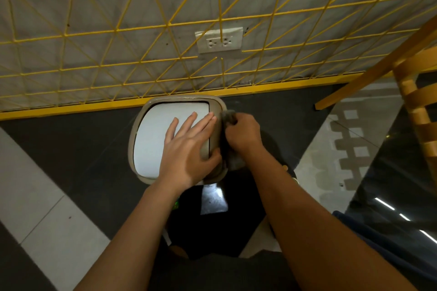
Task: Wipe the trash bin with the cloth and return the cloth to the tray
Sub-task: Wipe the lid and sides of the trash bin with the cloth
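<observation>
A small trash bin (pixel 142 120) with a beige rim and a white swing lid stands on the dark floor against the wall. My left hand (pixel 186 146) lies flat on the lid with its fingers straight, the thumb over the rim's right side. My right hand (pixel 241 133) grips a grey cloth (pixel 228 116) and holds it against the bin's right side. Part of the cloth hangs below the hand along the bin's wall. No tray is in view.
A yellow wire grid (pixel 165 26) covers the grey wall behind the bin, with a white socket (pixel 220 40) in it. A wooden chair (pixel 416 106) stands at the right, beside a dark glossy table edge (pixel 397 196). Grey and white floor tiles lie to the left.
</observation>
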